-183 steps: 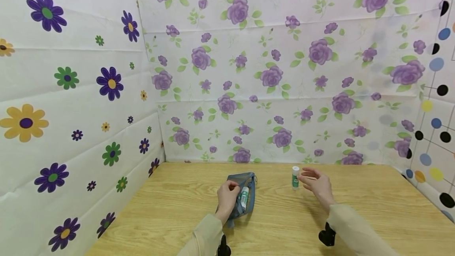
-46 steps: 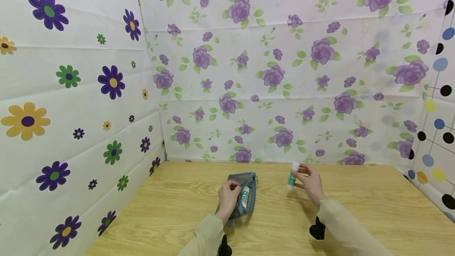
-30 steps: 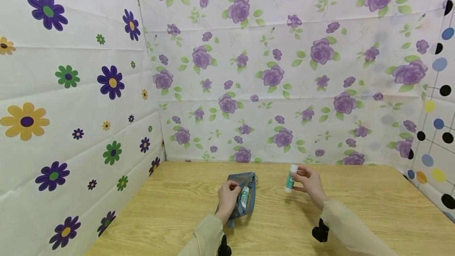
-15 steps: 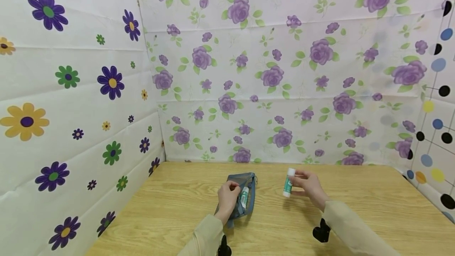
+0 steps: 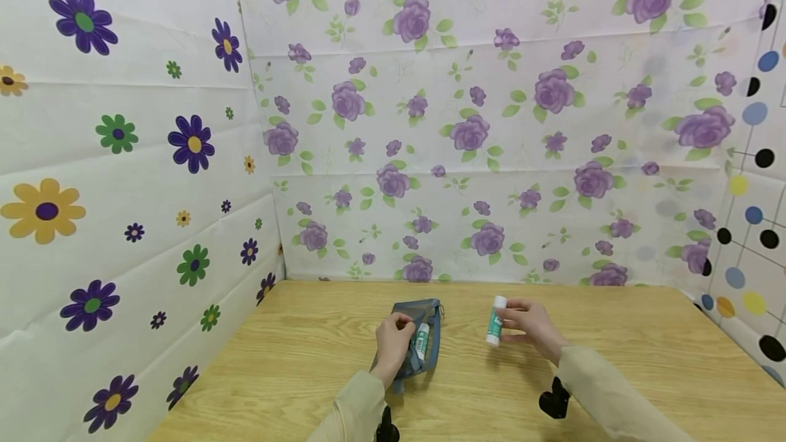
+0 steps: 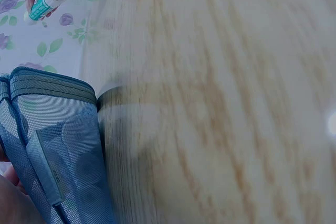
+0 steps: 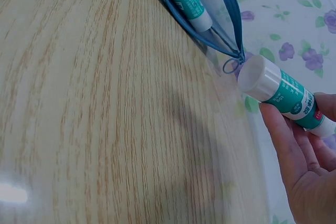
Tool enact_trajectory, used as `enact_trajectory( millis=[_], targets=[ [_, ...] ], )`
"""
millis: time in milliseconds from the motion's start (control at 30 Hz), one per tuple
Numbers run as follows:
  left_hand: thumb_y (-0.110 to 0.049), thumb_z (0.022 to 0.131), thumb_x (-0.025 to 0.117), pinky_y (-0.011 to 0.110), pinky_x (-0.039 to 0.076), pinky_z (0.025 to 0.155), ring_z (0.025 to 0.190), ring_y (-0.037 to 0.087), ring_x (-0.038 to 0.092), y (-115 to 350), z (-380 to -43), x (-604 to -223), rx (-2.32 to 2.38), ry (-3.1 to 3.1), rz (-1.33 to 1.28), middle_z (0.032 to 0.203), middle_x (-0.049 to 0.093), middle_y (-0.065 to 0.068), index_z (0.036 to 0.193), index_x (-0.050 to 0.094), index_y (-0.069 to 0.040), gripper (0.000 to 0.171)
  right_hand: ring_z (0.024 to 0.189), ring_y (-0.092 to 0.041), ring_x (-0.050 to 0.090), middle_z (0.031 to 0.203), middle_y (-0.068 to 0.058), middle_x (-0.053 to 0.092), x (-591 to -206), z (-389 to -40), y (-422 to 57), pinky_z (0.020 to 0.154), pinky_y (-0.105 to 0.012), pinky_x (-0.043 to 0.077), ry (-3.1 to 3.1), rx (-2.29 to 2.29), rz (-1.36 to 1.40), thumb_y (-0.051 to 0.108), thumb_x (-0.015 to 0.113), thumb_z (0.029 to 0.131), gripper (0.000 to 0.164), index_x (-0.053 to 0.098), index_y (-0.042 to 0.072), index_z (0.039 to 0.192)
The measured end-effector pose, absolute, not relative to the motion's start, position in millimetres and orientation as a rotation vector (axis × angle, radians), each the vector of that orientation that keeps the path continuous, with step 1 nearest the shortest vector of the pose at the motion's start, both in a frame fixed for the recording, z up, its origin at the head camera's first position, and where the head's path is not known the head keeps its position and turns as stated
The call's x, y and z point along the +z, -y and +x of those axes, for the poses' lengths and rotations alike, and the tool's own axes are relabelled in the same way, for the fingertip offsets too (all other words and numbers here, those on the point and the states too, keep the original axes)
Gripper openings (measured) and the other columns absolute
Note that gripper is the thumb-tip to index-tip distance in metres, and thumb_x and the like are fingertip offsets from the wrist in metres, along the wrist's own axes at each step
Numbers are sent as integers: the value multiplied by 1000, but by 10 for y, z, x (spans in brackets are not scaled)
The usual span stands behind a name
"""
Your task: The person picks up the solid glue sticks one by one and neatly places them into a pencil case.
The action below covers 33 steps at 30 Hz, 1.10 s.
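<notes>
In the head view my left hand (image 5: 391,345) pinches the near left edge of a blue mesh zipper pouch (image 5: 436,345), whose mouth is open. Inside it lies one glue stick (image 5: 421,341), white with a green label; its end also shows in the right wrist view. To the right of the pouch, my right hand (image 5: 533,324) holds a second glue stick (image 5: 496,320) between thumb and fingers. This glue stick (image 7: 294,98) is capped and slightly tilted, held above the table, apart from the pouch. The left wrist view shows the pouch's mesh side (image 6: 79,145), with the left fingers mostly hidden.
A wood-grain table (image 5: 295,360) lies under everything. Behind it hangs a white cloth with purple roses (image 5: 469,131), and a flower-print cloth (image 5: 117,135) closes off the left side. A dotted cloth (image 5: 752,237) hangs at the right.
The right hand was beside the upright glue stick; it has taken hold, lifted it, and brought it left and nearer to me. The left hand and pouch have stayed put.
</notes>
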<state>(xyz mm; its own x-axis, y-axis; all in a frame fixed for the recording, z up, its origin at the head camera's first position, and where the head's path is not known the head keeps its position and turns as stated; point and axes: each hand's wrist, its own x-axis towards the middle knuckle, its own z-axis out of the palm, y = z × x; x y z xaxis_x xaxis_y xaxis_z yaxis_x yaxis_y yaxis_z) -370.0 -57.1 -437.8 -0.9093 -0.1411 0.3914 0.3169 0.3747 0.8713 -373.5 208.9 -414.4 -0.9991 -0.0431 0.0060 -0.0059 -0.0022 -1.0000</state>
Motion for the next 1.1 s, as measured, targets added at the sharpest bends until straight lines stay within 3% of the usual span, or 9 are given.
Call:
enact_trajectory(
  millis=[433, 1100],
  targets=[
    [0, 79, 59, 28, 42, 54, 61, 14, 49, 574, -3708, -4381, -1544, 2240, -152, 69, 55, 1, 82, 63, 0, 5, 86, -32, 58, 107, -24, 50, -4144, -3742, -2051, 69, -41, 49, -2165, -2208, -39, 11, 59, 87, 51, 36, -14, 125],
    [1, 79, 59, 29, 42, 55, 61, 14, 49, 581, -3695, -4361, -1547, 2244, -156, 70, 55, 1, 82, 64, 0, 5, 89, -34, 57, 104, -23, 52, -4173, -3738, -1923, 70, -41, 49, -2143, -2201, -41, 11, 58, 88, 48, 38, -15, 124]
  ],
)
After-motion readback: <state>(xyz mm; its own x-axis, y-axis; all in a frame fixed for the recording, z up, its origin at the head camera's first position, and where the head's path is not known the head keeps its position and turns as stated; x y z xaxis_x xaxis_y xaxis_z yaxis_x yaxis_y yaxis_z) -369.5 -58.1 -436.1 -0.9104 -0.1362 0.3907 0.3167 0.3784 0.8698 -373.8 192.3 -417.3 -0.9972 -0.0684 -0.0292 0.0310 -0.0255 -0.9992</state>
